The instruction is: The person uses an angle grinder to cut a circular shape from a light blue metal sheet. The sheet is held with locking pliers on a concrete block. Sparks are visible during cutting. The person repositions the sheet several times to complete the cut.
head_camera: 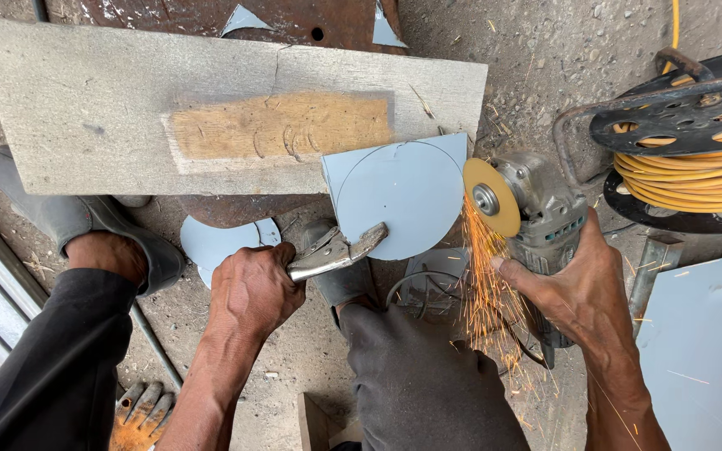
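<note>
Head view, looking straight down: the left hand [250, 292] is wrapped tight around the handles of locking pliers [336, 250], whose tip is clamped on the lower edge of a pale blue metal sheet [399, 196] just beyond the fingers. A circle is scribed on the sheet, and its top left part is lying on a weathered wooden plank [127, 108] with a bare, scraped patch of fresh wood. The right hand [574, 288] is closed around the body of an angle grinder [541, 209]; the yellow cutting disc [492, 197] is set against the right edge of the sheet, and orange sparks [482, 284] are thrown down between the two hands onto the dark trouser knee [428, 384].

Left of the left fingers, a cut-off curved piece of the same blue metal [215, 242] is lying on the dirt floor [536, 50] beside a grey shoe [68, 213]. Beyond the plank a rusty steel plate [294, 21] with two small blue offcuts is seen. To the right of the right fingers a black cable reel [687, 117] wound with yellow cable is standing, and a larger blue sheet [704, 351] is lying below it. An orange-palmed work glove [139, 413] is lying near the left forearm. The grinder's cable [411, 288] is looped on the floor under the sheet.
</note>
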Tool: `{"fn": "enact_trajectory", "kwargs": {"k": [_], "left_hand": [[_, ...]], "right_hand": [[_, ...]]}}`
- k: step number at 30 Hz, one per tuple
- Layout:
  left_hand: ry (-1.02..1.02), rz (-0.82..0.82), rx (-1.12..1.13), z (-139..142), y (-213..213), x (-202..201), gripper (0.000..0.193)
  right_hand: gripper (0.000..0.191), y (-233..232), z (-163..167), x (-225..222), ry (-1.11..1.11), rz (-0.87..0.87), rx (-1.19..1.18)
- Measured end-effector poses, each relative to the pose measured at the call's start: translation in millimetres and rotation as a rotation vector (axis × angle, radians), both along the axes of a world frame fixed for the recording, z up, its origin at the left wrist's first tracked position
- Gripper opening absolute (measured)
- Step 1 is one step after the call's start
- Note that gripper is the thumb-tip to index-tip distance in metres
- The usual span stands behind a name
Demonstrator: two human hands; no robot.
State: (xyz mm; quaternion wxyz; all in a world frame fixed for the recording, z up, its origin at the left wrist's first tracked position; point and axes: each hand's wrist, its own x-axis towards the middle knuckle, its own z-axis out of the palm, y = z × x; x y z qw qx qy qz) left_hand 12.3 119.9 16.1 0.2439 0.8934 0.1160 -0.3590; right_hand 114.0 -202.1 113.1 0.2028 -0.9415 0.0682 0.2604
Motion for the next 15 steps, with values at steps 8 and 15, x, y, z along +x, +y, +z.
{"fn": "enact_trajectory", "kwargs": {"k": [8, 15], "left_hand": [[0.017, -0.003, -0.004, 5.0, 2.2, 0.5, 0.018], [0.021, -0.008, -0.010, 2.6, 3.3, 0.9, 0.018]], "right_hand": [[0.108, 1.0, -1.1, -1.7, -0.046, 0.047, 0.004], [0.100, 10.2, 6.5, -1.6, 0.001, -0.022, -0.012]]}}
